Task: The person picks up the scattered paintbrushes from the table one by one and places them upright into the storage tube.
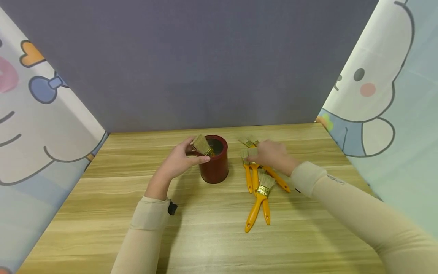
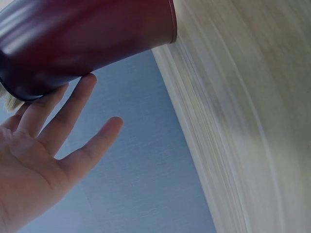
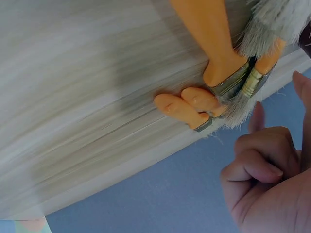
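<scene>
Standing, the can (image 1: 215, 169) holds a paintbrush (image 1: 202, 145) (tilted); left hand (image 1: 177, 160) touches the can.

Two hands on the count, left hand (image 1: 178, 160) and right hand (image 1: 273, 154)! One red can (image 1: 214, 169) right at the left fingers, one brush (image 1: 201, 144) showing at its mouth. Around the right fingers, five orange handles (image 1: 254, 214) showing, so at least five loose brushes (image 1: 267, 180), overlap hiding the exact tally! One wooden table (image 1: 102, 213) beneath.
</scene>
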Motion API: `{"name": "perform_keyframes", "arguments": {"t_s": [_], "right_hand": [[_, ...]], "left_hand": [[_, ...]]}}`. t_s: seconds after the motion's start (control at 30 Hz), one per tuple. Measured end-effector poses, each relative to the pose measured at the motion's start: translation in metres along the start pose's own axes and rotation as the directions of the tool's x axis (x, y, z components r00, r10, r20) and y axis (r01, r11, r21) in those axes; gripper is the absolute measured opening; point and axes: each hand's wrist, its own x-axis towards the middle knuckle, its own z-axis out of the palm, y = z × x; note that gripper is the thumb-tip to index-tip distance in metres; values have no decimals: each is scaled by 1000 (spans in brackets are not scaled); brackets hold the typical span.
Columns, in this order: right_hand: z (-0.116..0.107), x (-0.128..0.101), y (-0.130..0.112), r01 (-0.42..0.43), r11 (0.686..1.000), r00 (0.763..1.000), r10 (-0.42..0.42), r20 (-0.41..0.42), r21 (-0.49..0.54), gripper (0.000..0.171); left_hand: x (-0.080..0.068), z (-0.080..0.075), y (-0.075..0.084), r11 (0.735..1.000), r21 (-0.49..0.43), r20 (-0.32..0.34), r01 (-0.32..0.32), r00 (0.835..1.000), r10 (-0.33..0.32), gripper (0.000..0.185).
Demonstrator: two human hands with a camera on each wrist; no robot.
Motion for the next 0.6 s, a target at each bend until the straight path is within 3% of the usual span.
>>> {"name": "perform_keyframes", "arguments": {"t_s": [0.37, 0.6], "right_hand": [[10, 7, -7, 1, 1000, 1000, -1, 0, -30, 62], [10, 13, -14, -39, 999, 999, 40, 14, -24, 60]], "left_hand": [[-1, 1, 1, 1000, 3, 4, -4, 1000, 4, 105], [-1, 0, 0, 1000, 8, -5, 5, 1000, -5, 108]]}}
